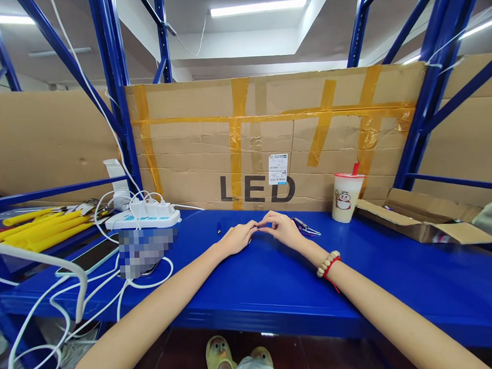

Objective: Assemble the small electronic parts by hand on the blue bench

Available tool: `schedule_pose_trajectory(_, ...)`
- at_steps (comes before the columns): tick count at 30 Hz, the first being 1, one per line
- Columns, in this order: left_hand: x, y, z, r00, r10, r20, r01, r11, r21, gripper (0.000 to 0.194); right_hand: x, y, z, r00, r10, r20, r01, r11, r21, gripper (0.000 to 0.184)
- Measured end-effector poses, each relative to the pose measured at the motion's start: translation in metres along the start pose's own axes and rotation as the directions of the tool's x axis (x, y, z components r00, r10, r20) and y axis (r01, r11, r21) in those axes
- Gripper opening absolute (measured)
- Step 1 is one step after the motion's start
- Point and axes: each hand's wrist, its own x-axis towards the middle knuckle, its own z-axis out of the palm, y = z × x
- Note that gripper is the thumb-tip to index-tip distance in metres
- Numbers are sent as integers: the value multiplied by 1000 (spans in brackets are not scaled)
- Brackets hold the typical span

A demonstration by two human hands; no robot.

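My left hand rests low over the blue shelf top, its fingers drawn together and pointing right. From the other side my right hand meets it, thumb and forefinger pinched at the left fingertips. A tiny dark spot shows where the fingertips meet, too small to name. Just behind my right hand lies a small bundle of dark, thin items with clear tips, partly hidden by that hand. A short dark blue piece, like a pen cap, stands left of my left hand.
A lidded drink cup with a red straw and an open cardboard box are at right. On the left sit a white power strip, a phone, looping white cables and yellow-handled tools. A large LED carton stands behind.
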Motion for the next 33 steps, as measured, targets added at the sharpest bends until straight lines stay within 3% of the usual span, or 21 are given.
schedule_pose_trajectory(12, 1, 0, 0, 1000, 5, 25, -6, 1000, 31, 31, 1, 9, 5, 1000, -21, 17, 21, 998, 51, 23)
schedule_pose_trajectory(27, 2, -5, 2, 1000, 7, -21, -8, 999, -44, 32, 1, 10, -5, 996, -50, -76, 44, 996, -83, 23)
schedule_pose_trajectory(33, 1, -7, 4, 999, -2, -41, -2, 994, -112, 33, 0, 1, -5, 996, -73, -53, 65, 990, -127, 22)
